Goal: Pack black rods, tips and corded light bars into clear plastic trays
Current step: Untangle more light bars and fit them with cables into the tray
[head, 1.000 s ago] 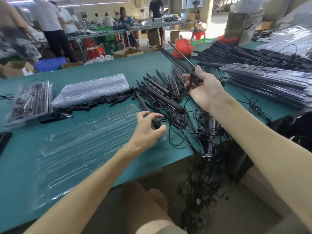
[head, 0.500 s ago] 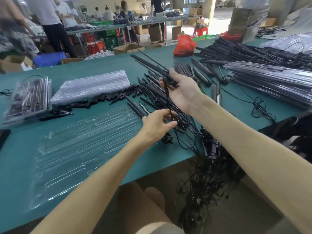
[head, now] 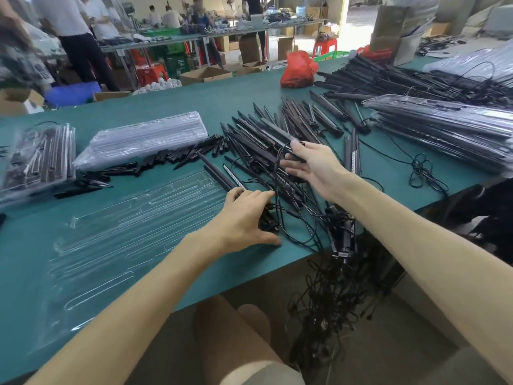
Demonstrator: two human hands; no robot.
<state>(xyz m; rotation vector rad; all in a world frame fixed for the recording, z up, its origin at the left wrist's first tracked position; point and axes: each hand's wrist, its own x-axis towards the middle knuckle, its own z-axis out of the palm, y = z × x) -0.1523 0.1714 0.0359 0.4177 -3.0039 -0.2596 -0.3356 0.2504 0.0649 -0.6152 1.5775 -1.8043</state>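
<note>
On the green table (head: 249, 87), mid-pick, judging by the empty tray (head: 125, 232) at left: clamps left hand (head: 244, 218) over corded ends of two bars (head: 215, 170) beside it, pinches another bar (head: 274, 132) in right hand (head: 316, 168) above the pile (head: 294, 115); probably needs cords (head: 333, 301) untangled next, before slotting.

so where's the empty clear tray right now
In the head view the empty clear tray lies flat on the green table at near left, just left of the left hand and nearer than the stack of clear trays.

Matt black plastic light bars (head: 266, 140), glossy clear plastic tray (head: 116, 232), matt green tabletop (head: 222, 95).
</note>
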